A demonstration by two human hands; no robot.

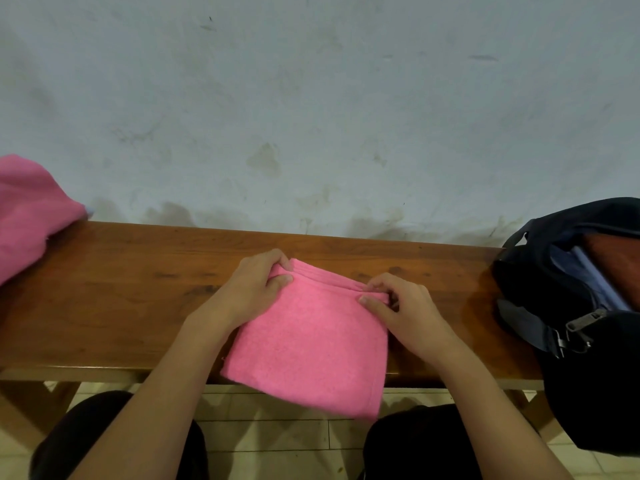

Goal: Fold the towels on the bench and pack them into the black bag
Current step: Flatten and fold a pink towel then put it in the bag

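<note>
A pink towel [311, 341], folded into several layers, lies in the middle of the wooden bench [121, 289], its near edge hanging over the front. My left hand [252, 289] pinches the far left corner of its layers. My right hand [398, 306] pinches the far right corner. An unfolded pink towel [27, 209] is heaped at the bench's left end. The black bag [588, 306] stands open at the right end, with blue lining and something reddish-brown inside.
A stained pale wall [311, 98] rises directly behind the bench. Bare wood stretches between the towels and between my right hand and the bag. My knees in dark trousers [104, 438] and a tiled floor show below the bench's front edge.
</note>
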